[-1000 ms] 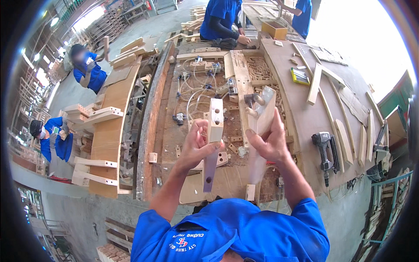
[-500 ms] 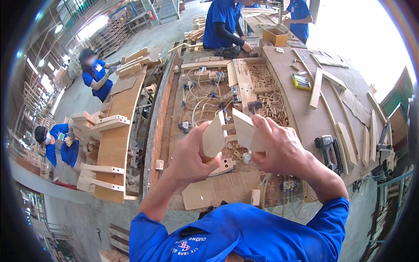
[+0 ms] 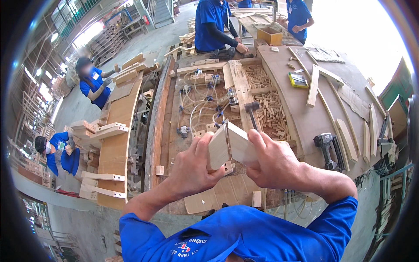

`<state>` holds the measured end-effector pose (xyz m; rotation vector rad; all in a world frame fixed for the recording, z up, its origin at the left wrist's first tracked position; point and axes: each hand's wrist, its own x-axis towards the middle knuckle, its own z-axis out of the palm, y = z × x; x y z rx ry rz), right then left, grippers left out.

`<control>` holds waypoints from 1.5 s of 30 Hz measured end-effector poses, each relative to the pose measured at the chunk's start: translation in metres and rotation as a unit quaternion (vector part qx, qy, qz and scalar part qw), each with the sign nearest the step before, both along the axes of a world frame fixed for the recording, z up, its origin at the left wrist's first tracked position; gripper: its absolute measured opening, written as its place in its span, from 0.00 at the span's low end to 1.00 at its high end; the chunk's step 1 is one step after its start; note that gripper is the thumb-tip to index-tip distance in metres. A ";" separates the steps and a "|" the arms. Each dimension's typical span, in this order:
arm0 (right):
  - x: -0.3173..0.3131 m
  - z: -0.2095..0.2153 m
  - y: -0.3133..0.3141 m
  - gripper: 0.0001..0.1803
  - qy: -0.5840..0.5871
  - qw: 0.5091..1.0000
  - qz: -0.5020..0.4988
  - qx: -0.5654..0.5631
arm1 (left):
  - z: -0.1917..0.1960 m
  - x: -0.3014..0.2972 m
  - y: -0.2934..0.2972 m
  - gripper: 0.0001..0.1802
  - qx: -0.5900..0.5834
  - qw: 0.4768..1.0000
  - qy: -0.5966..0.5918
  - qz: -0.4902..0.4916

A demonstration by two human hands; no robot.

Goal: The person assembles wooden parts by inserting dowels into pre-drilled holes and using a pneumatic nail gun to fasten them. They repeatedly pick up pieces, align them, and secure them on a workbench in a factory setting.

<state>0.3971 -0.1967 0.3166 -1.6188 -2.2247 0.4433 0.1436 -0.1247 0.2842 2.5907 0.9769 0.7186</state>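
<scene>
Two pale wooden pieces meet end to end in front of me, their faces forming a shallow angle with a narrow dark gap between them. My left hand is closed round the left wooden piece, thumb below and fingers on top. Around the right wooden piece my right hand is closed in the same way. Just beyond the right piece lies a mallet with a dark head. Partly hidden below the joint is a drilled wooden block.
Ahead are an air-hose clamping jig and a bin of wooden dowels. A nail gun and several wooden strips lie on the right tabletop. Cardboard lies close to me. Co-workers stand at the left and far side.
The two wooden pieces have come together; the dowels that showed between them are now almost hidden. Both hands have moved slightly nearer to me.
</scene>
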 end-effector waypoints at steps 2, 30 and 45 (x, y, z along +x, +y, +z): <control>-0.001 0.003 0.004 0.34 -0.010 1.000 0.003 -0.004 | -0.001 0.002 0.001 0.48 0.008 1.000 0.005 -0.005; -0.049 -0.195 0.122 0.30 0.742 0.583 -0.327 0.059 | -0.099 -0.038 0.031 0.45 -0.071 0.994 0.073 0.036; -0.043 -0.280 0.009 0.26 0.643 0.588 -0.341 -0.352 | -0.229 -0.121 0.099 0.34 -0.156 0.961 0.227 -0.038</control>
